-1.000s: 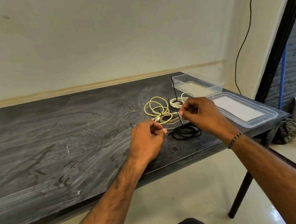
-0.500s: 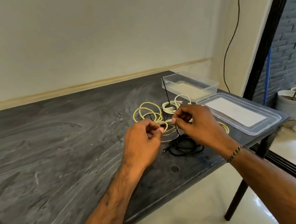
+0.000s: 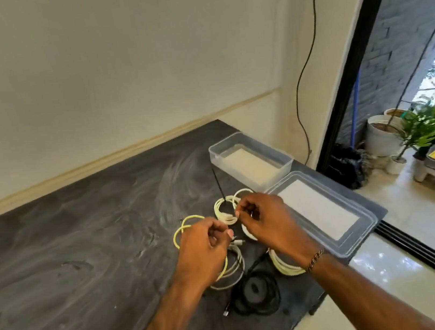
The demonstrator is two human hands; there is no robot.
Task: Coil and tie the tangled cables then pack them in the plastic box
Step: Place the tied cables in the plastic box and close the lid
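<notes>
a dark grey tabletop (image 3: 67,243) with pale swirled smears runs along a cream wall (image 3: 111,67), where a light strip of trim (image 3: 124,156) meets its far edge. a thin black wire (image 3: 308,46) hangs down the wall at the corner. to the right a black door frame (image 3: 364,58) opens onto a tiled floor (image 3: 413,271), with a potted plant (image 3: 425,125), a white pot (image 3: 381,137) and a blue pole (image 3: 355,113) beyond.

at the far right corner of the tabletop stands a clear plastic box (image 3: 288,158), open, with nothing visible inside but its pale bottom. just beside it, nearer the camera, its clear lid (image 3: 362,236) lies flat at the table's right edge.

the cables lie in a cluster in front of the box. a yellow cable (image 3: 177,233) loops out to the left, a white coil (image 3: 221,209) sits behind the hands with a thin black tie (image 3: 218,184) standing up from it, another pale coil (image 3: 285,266) lies under the right wrist, and a black cable (image 3: 255,292) is coiled nearest the table's front edge. none is in the box.

the left hand (image 3: 203,249) is curled closed, its fingertips pinching a thin pale cable end (image 3: 236,242). the right hand (image 3: 267,219), with a bracelet (image 3: 315,259) on its wrist, is also closed into a fingertip grip just above the white coil; what it pinches is too small to make out.
</notes>
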